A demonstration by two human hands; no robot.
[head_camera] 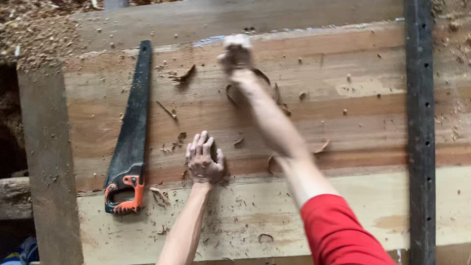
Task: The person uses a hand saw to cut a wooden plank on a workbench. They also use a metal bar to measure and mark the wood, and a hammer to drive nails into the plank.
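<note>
Red sleeve (pixel 338 230) reaches far; right hand (pixel 236 53) blurred, grip untellable; left hand (pixel 204 159) flat on bench (pixel 373 122), risking splinters from shavings (pixel 182 76).

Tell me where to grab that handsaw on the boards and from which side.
Grip the handsaw by its orange-and-black handle at the near end, coming from below. The blade points away from you, the grip opening faces you, and the left hand is nearest.

Your saw (pixel 131 132) had a black blade and an orange-and-black handle; your sleeve (pixel 338 233) was red; the boards (pixel 343 118) ran in reddish-brown and pale yellow stripes; the metal bar (pixel 420 132) was dark grey.
</note>
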